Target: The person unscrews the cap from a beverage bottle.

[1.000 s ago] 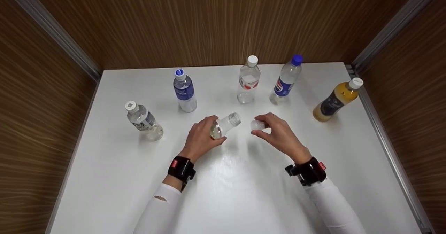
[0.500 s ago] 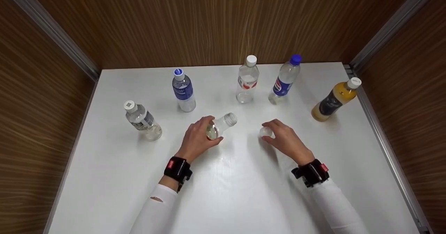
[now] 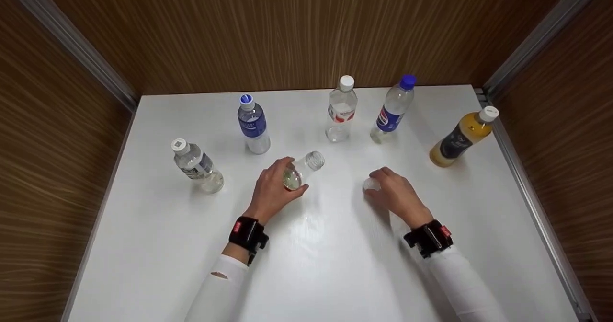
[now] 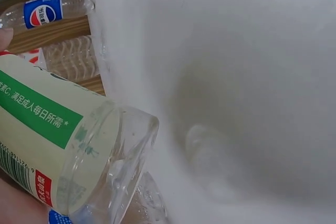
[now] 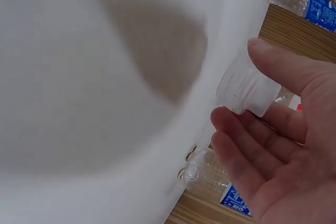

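Observation:
My left hand (image 3: 274,188) grips a clear plastic bottle (image 3: 306,166) that has no cap on its mouth and leans toward the upper right. In the left wrist view, the cream and green label (image 4: 39,119) wraps the bottle, and its clear base is tilted above the white tabletop. My right hand (image 3: 396,193) is to the right of the bottle, low over the table. It pinches a translucent plastic cap (image 5: 248,86) between the thumb and the fingers; the cap's rim is right at the tabletop in the right wrist view. The fingers partly cover the cap in the head view.
On the white table (image 3: 297,274) several capped bottles stand around: one clear bottle (image 3: 198,166) at left, a blue-labelled one (image 3: 254,125), a red-and-white-labelled one (image 3: 341,111), a Pepsi bottle (image 3: 391,111) and an amber drink bottle (image 3: 459,137). Wood-grain panels (image 3: 306,34) enclose it.
My right hand has moved right and toward me with the cap, lowering it to the table. My left hand and the uncapped bottle have shifted slightly left.

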The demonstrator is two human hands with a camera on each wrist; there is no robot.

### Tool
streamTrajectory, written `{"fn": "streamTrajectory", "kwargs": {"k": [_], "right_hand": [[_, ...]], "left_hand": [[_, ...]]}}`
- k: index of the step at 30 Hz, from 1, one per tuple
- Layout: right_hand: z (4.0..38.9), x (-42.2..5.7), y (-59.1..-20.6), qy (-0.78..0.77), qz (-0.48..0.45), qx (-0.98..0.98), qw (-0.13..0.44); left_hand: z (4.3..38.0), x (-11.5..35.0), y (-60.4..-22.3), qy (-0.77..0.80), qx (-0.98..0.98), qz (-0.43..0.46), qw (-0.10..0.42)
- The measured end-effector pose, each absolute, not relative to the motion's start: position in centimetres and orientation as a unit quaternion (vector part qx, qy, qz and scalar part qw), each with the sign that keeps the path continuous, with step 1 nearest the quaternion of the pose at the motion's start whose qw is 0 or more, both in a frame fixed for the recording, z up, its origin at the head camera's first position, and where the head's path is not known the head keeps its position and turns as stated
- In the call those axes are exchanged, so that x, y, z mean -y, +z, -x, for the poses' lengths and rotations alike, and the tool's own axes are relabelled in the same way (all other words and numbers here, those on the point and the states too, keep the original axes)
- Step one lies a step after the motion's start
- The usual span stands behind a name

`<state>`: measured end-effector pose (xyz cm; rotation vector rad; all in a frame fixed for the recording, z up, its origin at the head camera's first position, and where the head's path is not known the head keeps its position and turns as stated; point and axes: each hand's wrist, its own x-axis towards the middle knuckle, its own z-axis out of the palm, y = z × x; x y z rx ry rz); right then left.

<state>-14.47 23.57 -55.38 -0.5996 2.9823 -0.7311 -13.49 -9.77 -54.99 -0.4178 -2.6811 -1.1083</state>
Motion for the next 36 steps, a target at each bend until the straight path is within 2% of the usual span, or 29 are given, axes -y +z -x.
{"fn": "streamTrajectory", "kwargs": {"k": [8, 23, 36], "right_hand": [[14.4, -23.7, -56.4, -0.193, 0.181, -0.964, 0.007], [15.0, -23.5, -56.2, -0.173, 0.158, -0.971, 0.047], [15.5, -22.5, -53.4, -0.199, 0.174, -0.96, -0.087]], "left_hand": [[13.6, 9.0, -54.7, -0.406, 0.897, 0.131, 0.115], [14.2, 8.5, -54.8, -0.474, 0.865, 0.101, 0.129], [17.2, 7.9, -54.4, -0.576, 0.804, 0.029, 0.143]]}}
